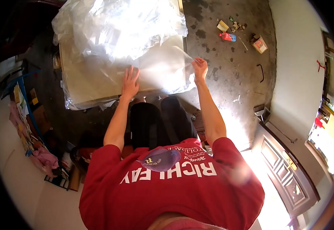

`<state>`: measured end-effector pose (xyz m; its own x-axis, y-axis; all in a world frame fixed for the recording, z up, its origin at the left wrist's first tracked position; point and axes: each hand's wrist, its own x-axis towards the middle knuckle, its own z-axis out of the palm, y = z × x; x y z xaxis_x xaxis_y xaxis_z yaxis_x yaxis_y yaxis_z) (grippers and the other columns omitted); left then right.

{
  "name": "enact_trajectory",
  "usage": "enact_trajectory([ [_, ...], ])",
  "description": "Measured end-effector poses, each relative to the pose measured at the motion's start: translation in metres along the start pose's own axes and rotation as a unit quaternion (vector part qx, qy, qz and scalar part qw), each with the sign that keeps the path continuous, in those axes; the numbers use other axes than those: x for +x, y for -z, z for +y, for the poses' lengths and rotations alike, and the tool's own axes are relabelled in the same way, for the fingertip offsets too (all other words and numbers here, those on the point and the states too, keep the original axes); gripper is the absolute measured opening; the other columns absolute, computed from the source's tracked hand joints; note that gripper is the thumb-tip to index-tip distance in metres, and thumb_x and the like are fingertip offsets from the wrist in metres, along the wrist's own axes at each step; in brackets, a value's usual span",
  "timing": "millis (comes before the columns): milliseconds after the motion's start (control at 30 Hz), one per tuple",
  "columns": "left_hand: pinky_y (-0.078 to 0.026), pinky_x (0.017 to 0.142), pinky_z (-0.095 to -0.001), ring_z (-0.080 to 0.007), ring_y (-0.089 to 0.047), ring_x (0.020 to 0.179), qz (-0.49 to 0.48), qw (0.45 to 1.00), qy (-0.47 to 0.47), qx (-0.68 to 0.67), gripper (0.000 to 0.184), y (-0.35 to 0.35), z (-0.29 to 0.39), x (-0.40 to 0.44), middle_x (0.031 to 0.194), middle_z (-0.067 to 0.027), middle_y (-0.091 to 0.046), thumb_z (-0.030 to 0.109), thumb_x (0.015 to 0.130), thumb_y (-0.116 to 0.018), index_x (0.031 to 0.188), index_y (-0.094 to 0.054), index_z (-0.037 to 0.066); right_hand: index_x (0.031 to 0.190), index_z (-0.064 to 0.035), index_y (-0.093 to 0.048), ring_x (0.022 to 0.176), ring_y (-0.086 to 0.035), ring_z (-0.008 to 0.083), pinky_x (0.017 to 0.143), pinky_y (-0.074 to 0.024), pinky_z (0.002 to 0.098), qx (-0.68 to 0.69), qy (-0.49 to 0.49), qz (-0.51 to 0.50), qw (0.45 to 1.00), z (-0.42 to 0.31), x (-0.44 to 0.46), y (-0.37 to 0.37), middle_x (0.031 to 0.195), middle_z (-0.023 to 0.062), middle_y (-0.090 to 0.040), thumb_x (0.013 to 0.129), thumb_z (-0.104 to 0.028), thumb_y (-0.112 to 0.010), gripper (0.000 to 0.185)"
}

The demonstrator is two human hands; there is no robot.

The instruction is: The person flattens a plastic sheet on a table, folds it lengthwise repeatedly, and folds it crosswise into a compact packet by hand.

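Plastic sheeting (109,34) lies on the table (92,82); to its right, a carton (259,44) rests on the floor (232,73).

I lose the plastic sheeting (79,32) past the top edge, glare hides some folds, and the floor scraps (235,26) seem unidentifiably small.

A tan-topped table (84,82) carries clear plastic sheeting (109,30), heaped and crumpled over the far part, lying flatter toward the near side; its film pokes past the near corners. The grey, dark-stained floor (216,94) bears a red-and-blue package (228,36), a small box (259,44), scattered scraps (237,27) and a dark curved rod (262,73).
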<state>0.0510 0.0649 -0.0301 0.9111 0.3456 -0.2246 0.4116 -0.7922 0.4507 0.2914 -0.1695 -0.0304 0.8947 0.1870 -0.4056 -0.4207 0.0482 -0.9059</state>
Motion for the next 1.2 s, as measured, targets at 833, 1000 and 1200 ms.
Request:
enact_trajectory([
  [833,-0.023,0.104,-0.0480,-0.0433,-0.022,0.127,0.077,0.993,0.092,-0.024,0.060,-0.012,0.016,-0.017,0.141,-0.0179,-0.023,0.013,0.073,-0.055,0.131,-0.040,0.011,0.135,-0.0203,-0.034,0.134,-0.015,0.0311,0.104,-0.0176,0.0544,-0.678,0.172,-0.260,0.666,0.021,-0.026,-0.021,0.146,0.0125,-0.014,0.079,-0.021,-0.056,0.060],
  [1000,-0.024,0.103,-0.0487,-0.0439,-0.021,0.126,0.086,0.990,0.102,-0.040,0.060,-0.017,0.031,-0.005,0.141,-0.0193,-0.023,0.014,0.074,-0.058,0.131,-0.040,0.011,0.132,-0.0170,-0.039,0.132,-0.021,0.0307,0.102,-0.0236,0.0534,-0.681,0.170,-0.306,0.644,0.015,-0.011,-0.015,0.144,0.0144,-0.019,0.078,-0.022,-0.057,0.057],
  [1200,-0.024,0.101,-0.0521,-0.0441,-0.026,0.123,0.139,0.979,0.147,-0.027,0.052,-0.024,0.031,0.008,0.141,-0.0141,-0.026,0.019,0.074,-0.057,0.125,-0.047,0.014,0.126,-0.0123,-0.045,0.129,-0.026,0.0316,0.101,-0.0267,0.0518,-0.690,0.216,-0.307,0.619,-0.001,0.014,-0.018,0.139,0.0162,-0.026,0.075,-0.020,-0.058,0.053],
])
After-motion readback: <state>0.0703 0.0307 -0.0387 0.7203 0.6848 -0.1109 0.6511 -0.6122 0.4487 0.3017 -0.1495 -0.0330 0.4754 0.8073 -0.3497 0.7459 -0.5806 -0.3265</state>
